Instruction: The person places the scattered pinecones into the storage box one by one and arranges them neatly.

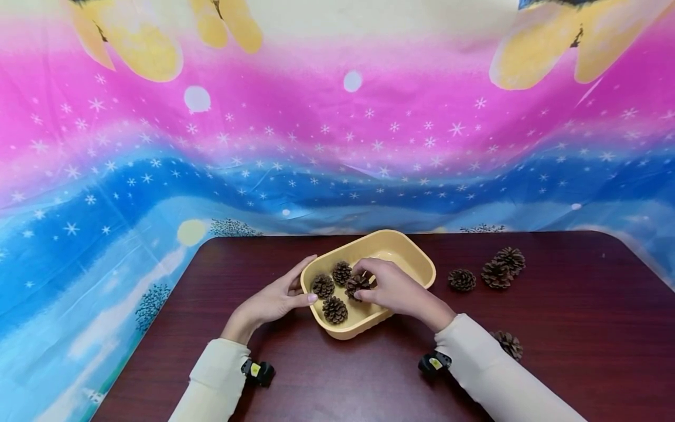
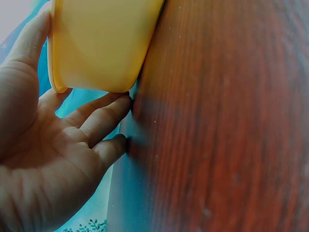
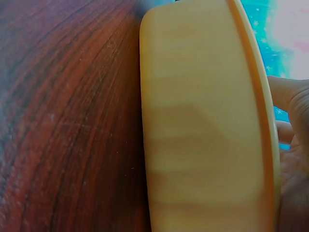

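A yellow plastic container (image 1: 411, 252) stands at an angle on the table in the head view. My left hand (image 1: 276, 299) holds its left end, thumb at the rim and the other fingers along the outer wall; the left wrist view shows the fingertips (image 2: 126, 102) close to the tabletop. Inside the container, my right hand (image 1: 392, 287) grips a pine cone (image 1: 357, 286) between thumb and fingers. Three more pine cones (image 1: 334, 310) lie around it at that left end. In the right wrist view the container's side wall (image 3: 203, 121) hides most of the right hand (image 3: 294, 159).
To the right of the container lie a single pine cone (image 1: 462, 280) and two touching pine cones (image 1: 496, 274). Another pine cone (image 1: 508, 346) is partly covered by the right sleeve (image 1: 474, 351). A printed cloth (image 1: 316, 146) hangs behind the dark wooden table (image 1: 327, 381).
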A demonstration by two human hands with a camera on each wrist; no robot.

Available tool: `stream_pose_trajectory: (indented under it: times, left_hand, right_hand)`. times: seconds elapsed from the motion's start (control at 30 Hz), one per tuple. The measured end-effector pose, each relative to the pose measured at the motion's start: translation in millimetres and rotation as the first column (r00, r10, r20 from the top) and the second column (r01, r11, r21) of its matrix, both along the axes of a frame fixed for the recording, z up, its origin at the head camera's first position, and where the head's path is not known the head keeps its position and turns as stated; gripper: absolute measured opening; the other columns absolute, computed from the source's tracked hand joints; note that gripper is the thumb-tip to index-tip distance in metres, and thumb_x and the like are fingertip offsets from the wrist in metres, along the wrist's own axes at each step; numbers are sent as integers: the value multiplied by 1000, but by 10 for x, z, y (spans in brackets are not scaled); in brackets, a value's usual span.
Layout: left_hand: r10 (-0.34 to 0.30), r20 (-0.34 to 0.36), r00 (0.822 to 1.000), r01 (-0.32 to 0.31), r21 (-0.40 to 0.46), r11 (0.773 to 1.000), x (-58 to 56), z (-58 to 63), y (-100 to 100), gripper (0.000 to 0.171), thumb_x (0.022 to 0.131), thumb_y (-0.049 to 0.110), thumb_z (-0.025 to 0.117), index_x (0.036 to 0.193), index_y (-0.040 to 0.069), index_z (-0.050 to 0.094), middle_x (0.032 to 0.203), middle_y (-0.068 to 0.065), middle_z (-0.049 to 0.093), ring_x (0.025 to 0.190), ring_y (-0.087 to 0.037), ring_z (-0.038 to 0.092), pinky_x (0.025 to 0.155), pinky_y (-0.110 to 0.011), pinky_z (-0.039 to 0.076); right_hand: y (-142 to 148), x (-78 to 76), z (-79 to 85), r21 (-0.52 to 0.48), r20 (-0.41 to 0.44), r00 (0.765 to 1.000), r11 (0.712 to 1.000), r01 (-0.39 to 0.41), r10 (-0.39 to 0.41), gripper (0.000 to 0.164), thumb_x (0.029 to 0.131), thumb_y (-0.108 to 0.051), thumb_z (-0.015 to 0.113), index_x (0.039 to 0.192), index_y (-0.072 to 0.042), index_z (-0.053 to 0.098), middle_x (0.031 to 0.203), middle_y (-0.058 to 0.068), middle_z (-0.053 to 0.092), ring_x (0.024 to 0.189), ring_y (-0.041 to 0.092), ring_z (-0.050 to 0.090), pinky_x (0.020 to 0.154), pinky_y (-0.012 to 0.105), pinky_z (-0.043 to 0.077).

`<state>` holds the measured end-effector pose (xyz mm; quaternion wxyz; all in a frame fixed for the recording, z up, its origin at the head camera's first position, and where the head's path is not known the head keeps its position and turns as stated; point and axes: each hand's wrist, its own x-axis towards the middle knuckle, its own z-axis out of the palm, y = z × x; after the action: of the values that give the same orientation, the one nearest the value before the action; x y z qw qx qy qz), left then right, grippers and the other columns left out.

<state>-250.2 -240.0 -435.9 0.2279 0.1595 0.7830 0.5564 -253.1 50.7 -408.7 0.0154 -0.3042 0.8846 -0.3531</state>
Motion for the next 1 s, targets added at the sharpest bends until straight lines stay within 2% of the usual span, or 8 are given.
stream_pose_trajectory:
  times: [0.3, 0.67, 1.0]
  left_hand:
    - [0, 5, 1000, 0, 0, 1000, 13, 7, -3, 93, 102, 13, 69, 170, 30, 8, 171, -20, 27, 148, -44, 44, 121, -55, 38]
    - [-10, -9, 1000, 10, -2, 1000, 7, 16, -14, 92, 102, 12, 68, 170, 28, 8, 171, -22, 26, 148, -45, 45, 119, -53, 40]
    - [-5, -4, 1000, 5, -6, 1000, -2, 17, -4, 93, 102, 15, 69, 170, 30, 8, 172, -19, 26, 148, -45, 45, 120, -54, 39]
  right_hand:
    - [-29, -15, -5, 34, -1, 999, 999, -32, 32, 28, 88, -11, 81, 114, -7, 71, 113, 7, 75, 106, 22, 67, 98, 46, 55]
    - [-40, -37, 5, 64, 28, 999, 997, -45, 43, 24, 87, -11, 81, 110, -9, 71, 110, 5, 74, 99, 17, 66, 92, 39, 55]
    - [-49, -38, -15, 114, 3, 998, 992, -55, 55, 24, 86, -10, 83, 106, -10, 70, 108, 3, 74, 100, 18, 65, 94, 42, 54]
